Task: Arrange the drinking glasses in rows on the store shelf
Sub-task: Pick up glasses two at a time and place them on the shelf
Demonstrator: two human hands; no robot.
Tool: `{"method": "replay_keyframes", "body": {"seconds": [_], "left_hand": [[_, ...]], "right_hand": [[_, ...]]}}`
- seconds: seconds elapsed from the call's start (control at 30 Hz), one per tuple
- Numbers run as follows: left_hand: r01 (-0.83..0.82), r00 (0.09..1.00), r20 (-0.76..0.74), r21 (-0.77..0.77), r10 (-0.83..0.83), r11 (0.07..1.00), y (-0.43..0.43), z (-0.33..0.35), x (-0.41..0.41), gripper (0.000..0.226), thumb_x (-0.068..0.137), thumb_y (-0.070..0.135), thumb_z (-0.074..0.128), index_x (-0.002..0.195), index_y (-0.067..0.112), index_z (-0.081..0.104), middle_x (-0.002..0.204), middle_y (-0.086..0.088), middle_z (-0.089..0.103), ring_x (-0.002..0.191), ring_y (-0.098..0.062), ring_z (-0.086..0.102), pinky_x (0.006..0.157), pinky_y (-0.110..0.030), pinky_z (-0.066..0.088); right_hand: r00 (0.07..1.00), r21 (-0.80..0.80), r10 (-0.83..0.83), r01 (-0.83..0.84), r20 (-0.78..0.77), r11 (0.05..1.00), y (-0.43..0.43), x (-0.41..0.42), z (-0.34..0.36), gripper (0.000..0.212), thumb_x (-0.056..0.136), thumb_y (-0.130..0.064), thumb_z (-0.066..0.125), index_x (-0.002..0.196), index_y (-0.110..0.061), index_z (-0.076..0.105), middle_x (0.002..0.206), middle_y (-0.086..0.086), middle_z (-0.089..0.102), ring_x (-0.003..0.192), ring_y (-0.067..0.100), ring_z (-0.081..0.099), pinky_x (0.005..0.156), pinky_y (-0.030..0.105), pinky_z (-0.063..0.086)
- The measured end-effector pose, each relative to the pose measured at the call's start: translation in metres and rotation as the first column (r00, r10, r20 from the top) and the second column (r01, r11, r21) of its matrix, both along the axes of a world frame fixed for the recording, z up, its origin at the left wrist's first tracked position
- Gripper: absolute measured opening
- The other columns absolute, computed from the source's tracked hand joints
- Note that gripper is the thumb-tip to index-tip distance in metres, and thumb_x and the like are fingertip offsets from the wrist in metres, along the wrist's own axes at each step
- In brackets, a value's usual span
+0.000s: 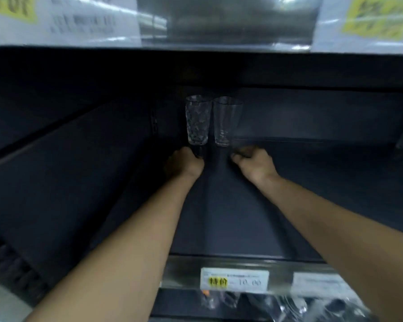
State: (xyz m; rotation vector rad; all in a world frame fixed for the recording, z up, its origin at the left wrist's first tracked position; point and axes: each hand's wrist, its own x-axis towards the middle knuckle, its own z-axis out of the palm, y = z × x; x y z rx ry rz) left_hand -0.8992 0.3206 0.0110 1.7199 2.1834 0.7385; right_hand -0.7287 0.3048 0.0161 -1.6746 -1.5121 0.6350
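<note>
Dark shelf (219, 217), patterned glass (197, 120) beside plain glass (226, 122), both upright

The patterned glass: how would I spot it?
Look to the back of the dark shelf. Two tall glasses stand side by side there. The patterned glass is the left one, dimpled all over; the plain glass beside it is smooth.

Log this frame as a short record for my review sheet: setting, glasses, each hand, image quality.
setting: dark store shelf, price tag on its front rail
glasses: two, upright, side by side at the back; textured glass left, plain glass right
left hand: fingers curled, just in front of the textured glass; grip unclear
right hand: fingers curled, in front and right of the plain glass; grip unclear
image quality: blurred
</note>
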Motion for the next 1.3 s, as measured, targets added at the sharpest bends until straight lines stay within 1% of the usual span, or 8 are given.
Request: {"method": "replay_keyframes", "body": {"seconds": [0.1, 0.2, 0.37, 0.43, 0.57, 0.7, 1.07, 1.3], "left_hand": [[0.065, 0.976, 0.212, -0.066, -0.050, 0.996, -0.030, 0.008, 0.005, 0.033, 0.094, 0.037, 0.054, 0.103, 0.008, 0.069, 0.103, -0.013, 0.069, 0.092, -0.030, 0.066, 0.070, -0.031, 0.052], [0.161, 0.920, 0.361, 0.005, -0.151, 0.987, -0.068, 0.017, 0.011, 0.022, 0.097, 0.030, 0.055, 0.084, 0.015, 0.064, 0.087, -0.003, 0.064, 0.074, -0.014, 0.058, 0.059, -0.024, 0.041], [0.180, 0.712, 0.636, 0.243, -0.296, 0.953, -0.146, 0.023, 0.032, 0.008, 0.096, 0.020, 0.062, 0.096, 0.020, 0.070, 0.096, 0.011, 0.068, 0.093, -0.004, 0.062, 0.076, -0.010, 0.044], [0.229, 0.576, 0.740, 0.262, -0.347, 0.938, -0.175, 0.020, 0.044, 0.011, 0.095, 0.019, 0.063, 0.098, 0.020, 0.073, 0.102, 0.006, 0.074, 0.103, -0.007, 0.066, 0.094, -0.022, 0.049], [0.351, 0.494, 0.747, 0.298, -0.445, 0.888, -0.220, 0.024, 0.075, 0.013, 0.094, 0.022, 0.063, 0.100, 0.023, 0.075, 0.108, 0.009, 0.075, 0.110, -0.006, 0.067, 0.105, -0.040, 0.048], [0.440, 0.426, 0.719, 0.366, -0.549, 0.820, -0.258, 0.034, 0.118, 0.022, 0.086, 0.035, 0.062, 0.102, 0.024, 0.073, 0.109, 0.010, 0.074, 0.109, -0.006, 0.067, 0.102, -0.041, 0.050], [0.774, 0.249, 0.666, 0.299, -0.703, 0.558, -0.326, 0.029, 0.281, 0.014, 0.093, 0.019, 0.061, 0.103, 0.021, 0.072, 0.107, 0.010, 0.074, 0.102, -0.007, 0.070, 0.098, -0.040, 0.053], [0.878, 0.214, 0.655, 0.197, -0.725, 0.437, -0.377, 0.023, 0.398, 0.015, 0.091, 0.025, 0.065, 0.103, 0.031, 0.071, 0.106, 0.017, 0.073, 0.104, -0.003, 0.068, 0.096, -0.034, 0.052]], "right_hand": [[0.982, -0.088, 0.051, -0.068, -0.183, 0.994, -0.046, 0.022, 0.010, 0.039, 0.089, -0.033, 0.071, 0.125, -0.016, 0.064, 0.124, -0.003, 0.063, 0.115, 0.013, 0.057, 0.096, 0.020, 0.040], [0.981, -0.138, 0.079, -0.104, -0.177, 0.985, -0.097, 0.050, 0.024, 0.040, 0.088, -0.032, 0.072, 0.125, -0.018, 0.066, 0.120, -0.006, 0.064, 0.113, 0.009, 0.056, 0.092, 0.017, 0.037], [0.988, 0.056, 0.023, -0.014, -0.152, 0.998, -0.190, 0.105, 0.040, 0.032, 0.089, -0.030, 0.071, 0.120, -0.026, 0.066, 0.116, -0.013, 0.068, 0.109, 0.001, 0.063, 0.098, 0.020, 0.047], [0.984, 0.107, -0.020, 0.040, -0.177, 0.994, -0.230, 0.126, 0.040, 0.031, 0.089, -0.029, 0.070, 0.120, -0.031, 0.065, 0.116, -0.017, 0.068, 0.109, -0.005, 0.063, 0.097, 0.020, 0.047], [0.960, 0.123, -0.167, 0.197, -0.223, 0.973, -0.301, 0.163, 0.034, 0.032, 0.087, -0.033, 0.070, 0.119, -0.038, 0.065, 0.116, -0.019, 0.068, 0.109, -0.005, 0.063, 0.093, 0.023, 0.049], [0.919, 0.096, -0.325, 0.353, -0.225, 0.931, -0.364, 0.197, 0.019, 0.033, 0.088, -0.031, 0.070, 0.119, -0.038, 0.065, 0.114, -0.022, 0.070, 0.106, -0.003, 0.065, 0.096, 0.028, 0.051], [0.699, 0.048, -0.653, 0.692, -0.290, 0.720, -0.507, 0.292, -0.004, 0.034, 0.078, -0.048, 0.068, 0.113, -0.049, 0.066, 0.115, -0.022, 0.069, 0.110, 0.003, 0.065, 0.096, 0.043, 0.052], [0.616, 0.029, -0.717, 0.765, -0.328, 0.644, -0.571, 0.384, -0.010, 0.041, 0.075, -0.053, 0.067, 0.115, -0.042, 0.068, 0.116, -0.023, 0.069, 0.110, 0.001, 0.065, 0.097, 0.035, 0.052]]}}
